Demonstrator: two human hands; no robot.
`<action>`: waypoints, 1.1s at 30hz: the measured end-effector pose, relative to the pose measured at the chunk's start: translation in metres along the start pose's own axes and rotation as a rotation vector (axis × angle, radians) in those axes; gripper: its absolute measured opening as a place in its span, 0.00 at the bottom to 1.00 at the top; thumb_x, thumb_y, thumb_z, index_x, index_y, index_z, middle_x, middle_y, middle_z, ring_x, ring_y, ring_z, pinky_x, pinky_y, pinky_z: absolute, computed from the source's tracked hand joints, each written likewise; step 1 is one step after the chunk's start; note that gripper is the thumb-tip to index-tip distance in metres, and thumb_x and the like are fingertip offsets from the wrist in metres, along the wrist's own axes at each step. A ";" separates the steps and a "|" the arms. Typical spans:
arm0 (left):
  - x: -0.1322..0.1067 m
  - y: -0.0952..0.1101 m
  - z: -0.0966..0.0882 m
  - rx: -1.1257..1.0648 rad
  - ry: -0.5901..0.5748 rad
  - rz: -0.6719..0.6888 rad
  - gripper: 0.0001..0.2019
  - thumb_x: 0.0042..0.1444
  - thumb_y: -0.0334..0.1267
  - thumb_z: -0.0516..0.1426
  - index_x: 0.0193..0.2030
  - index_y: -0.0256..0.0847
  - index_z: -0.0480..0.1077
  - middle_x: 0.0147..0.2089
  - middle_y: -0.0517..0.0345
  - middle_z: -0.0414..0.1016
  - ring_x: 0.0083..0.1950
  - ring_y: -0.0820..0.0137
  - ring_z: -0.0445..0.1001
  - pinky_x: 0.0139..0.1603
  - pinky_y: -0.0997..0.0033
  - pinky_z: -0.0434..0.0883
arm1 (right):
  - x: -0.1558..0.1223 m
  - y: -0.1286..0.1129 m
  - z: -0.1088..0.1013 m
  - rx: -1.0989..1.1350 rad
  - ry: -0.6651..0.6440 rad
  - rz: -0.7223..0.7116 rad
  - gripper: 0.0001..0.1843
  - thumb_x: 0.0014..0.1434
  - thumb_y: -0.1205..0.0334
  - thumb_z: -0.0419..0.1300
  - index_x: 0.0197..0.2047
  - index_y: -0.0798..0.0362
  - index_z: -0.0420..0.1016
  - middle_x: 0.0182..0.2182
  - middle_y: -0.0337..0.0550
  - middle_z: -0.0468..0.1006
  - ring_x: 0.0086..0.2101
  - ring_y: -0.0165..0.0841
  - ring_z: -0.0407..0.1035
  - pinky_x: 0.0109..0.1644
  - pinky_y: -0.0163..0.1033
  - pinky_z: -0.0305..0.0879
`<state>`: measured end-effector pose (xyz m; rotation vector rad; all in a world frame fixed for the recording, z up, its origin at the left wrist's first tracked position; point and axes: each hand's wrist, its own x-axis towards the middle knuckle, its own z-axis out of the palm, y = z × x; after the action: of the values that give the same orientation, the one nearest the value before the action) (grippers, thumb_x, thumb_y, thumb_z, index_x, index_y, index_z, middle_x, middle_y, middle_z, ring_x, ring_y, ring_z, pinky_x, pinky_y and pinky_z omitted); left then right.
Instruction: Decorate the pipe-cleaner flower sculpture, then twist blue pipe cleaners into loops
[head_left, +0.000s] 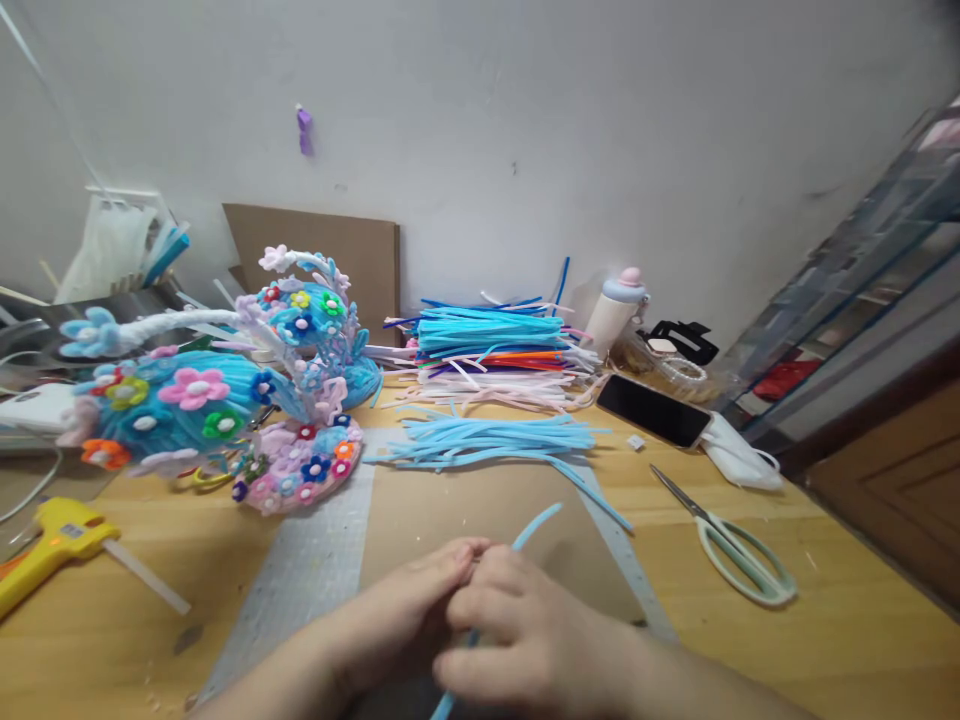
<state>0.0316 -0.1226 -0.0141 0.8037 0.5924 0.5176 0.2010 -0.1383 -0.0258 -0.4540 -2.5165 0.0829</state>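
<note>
My left hand and my right hand meet low in the middle, fingers pinched together on a light blue pipe cleaner. One end of it sticks up and right past my fingertips; the other end shows below my right hand. A loose bunch of light blue pipe cleaners lies just beyond my hands, on a brown sheet over a cutting mat.
Colourful pipe-cleaner flower pieces stand at the left. A yellow glue gun lies at the far left. A stack of mixed pipe cleaners, a bottle, a phone and pale green scissors sit to the right.
</note>
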 end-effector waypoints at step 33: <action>0.013 0.004 -0.020 -0.054 0.550 0.242 0.18 0.43 0.46 0.63 0.36 0.35 0.68 0.23 0.67 0.62 0.17 0.84 0.54 0.14 0.84 0.51 | 0.054 0.132 0.002 -0.071 0.100 0.625 0.06 0.61 0.68 0.50 0.36 0.55 0.68 0.33 0.44 0.73 0.35 0.33 0.65 0.40 0.37 0.58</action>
<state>0.0266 -0.1021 -0.0256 0.6831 0.9869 0.9880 0.1978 0.0037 -0.0199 -1.2257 -2.1971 0.2025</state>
